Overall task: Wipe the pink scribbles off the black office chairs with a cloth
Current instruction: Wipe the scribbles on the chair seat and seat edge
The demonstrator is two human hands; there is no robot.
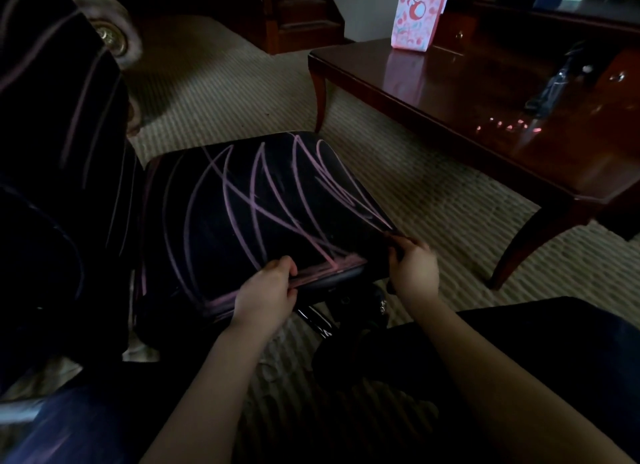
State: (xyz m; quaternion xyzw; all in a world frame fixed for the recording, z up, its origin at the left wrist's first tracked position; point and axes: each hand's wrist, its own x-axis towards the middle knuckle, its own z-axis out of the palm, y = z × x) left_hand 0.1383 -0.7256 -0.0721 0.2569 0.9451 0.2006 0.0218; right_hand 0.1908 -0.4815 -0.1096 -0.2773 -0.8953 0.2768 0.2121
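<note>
Head view shows left hand [266,290] and right hand [414,266] both clamped on the scribbled seat [249,214] front edge, no cloth visible; best pull evenly, steadying the chair before wiping.

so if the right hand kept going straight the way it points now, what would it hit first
Probably the chair seat: the right hand already grips its near corner, fingers aimed up-left across the pink scribbles. Depth is hard to judge in this dim view.
</note>
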